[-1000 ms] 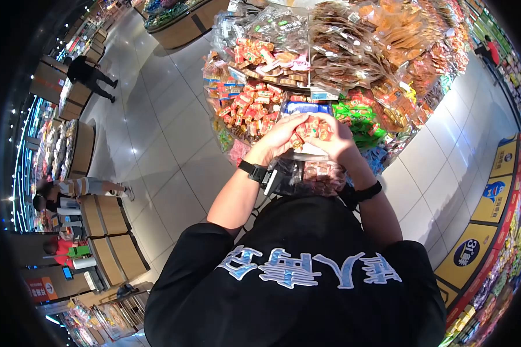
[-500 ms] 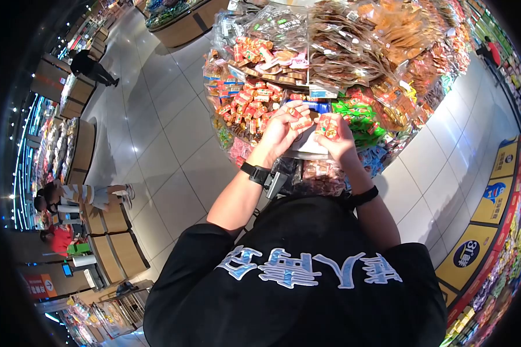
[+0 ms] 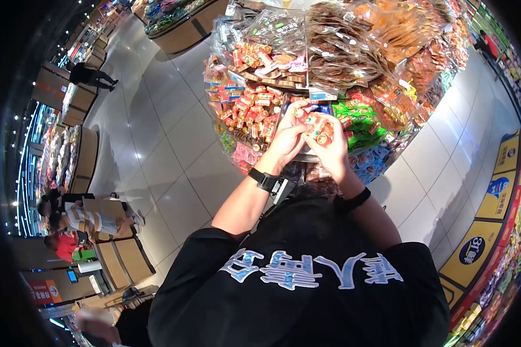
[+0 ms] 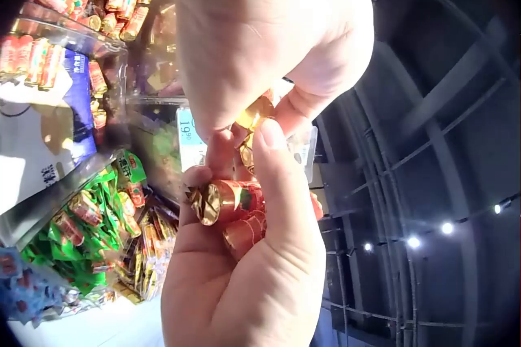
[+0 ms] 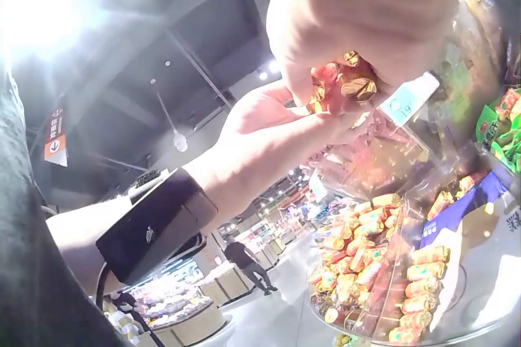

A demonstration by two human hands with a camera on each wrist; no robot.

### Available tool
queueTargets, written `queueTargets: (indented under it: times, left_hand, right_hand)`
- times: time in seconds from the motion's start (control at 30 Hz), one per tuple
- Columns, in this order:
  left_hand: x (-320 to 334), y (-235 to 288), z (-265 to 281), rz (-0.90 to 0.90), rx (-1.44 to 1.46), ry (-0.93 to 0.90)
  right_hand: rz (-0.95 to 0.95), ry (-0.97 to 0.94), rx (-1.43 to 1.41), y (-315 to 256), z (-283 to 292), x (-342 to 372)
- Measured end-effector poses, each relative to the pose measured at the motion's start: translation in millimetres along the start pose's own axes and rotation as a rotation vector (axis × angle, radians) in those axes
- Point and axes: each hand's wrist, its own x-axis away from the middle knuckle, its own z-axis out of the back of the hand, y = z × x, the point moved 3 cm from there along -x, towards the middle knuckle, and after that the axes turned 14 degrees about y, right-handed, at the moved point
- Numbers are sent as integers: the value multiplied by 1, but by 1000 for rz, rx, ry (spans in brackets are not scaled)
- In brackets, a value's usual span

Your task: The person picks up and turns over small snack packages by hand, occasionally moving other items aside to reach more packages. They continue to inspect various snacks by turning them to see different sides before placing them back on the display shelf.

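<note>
Both hands meet in front of the chest, above the near side of a snack display. My right hand (image 3: 333,153) grips several red wrapped candies (image 4: 236,200) with gold twisted ends, thumb laid across them. Against it, my left hand (image 3: 288,139) has its fingers round wrapped candies (image 3: 300,113) of the same kind, partly hidden by the hand in the left wrist view. In the right wrist view, gold wrapper ends (image 5: 358,88) show between the two hands. Below them, a row of matching candies (image 5: 419,290) lies along a white and blue surface (image 5: 464,257).
A heap of the same candies (image 3: 255,107) fills the bin at the left. Green packets (image 3: 359,118) lie to the right, blue packets (image 3: 367,165) nearer. Bagged dried snacks (image 3: 347,46) rise behind a price tag (image 3: 323,93). Several people stand in the aisle at the left.
The hands were together over the candies, moved apart with candies in each, and have now come back together, a little higher. Candies stay in the hands throughout.
</note>
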Motion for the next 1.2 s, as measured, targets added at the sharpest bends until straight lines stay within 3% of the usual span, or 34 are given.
queueTargets:
  times: [0.27,0.37,0.43,0.67,1.0,1.1,1.2]
  left_hand:
    - [-1,-13,10,144,12,37]
    - [-3,-16,26,239,-44,94]
    - [2,-6,27,307,-104,75]
    - [15,13,7,279,-376,18]
    - [19,17,0,179,-505,104]
    - [18,14,3,204,-480,105]
    - [18,14,2,282,-350,124]
  right_hand:
    - [172,43,148,-21,11,-10]
    - [93,29,-140,2,14,-12]
    - [51,41,-174,7,18,-13]
    - [88,-56,-143,-2,25,-19]
    - [160,-45,-44,-9,22,-19]
    - [137,-67,19,-12,22,-18]
    - [-56,-48,-190,2,22,-15]
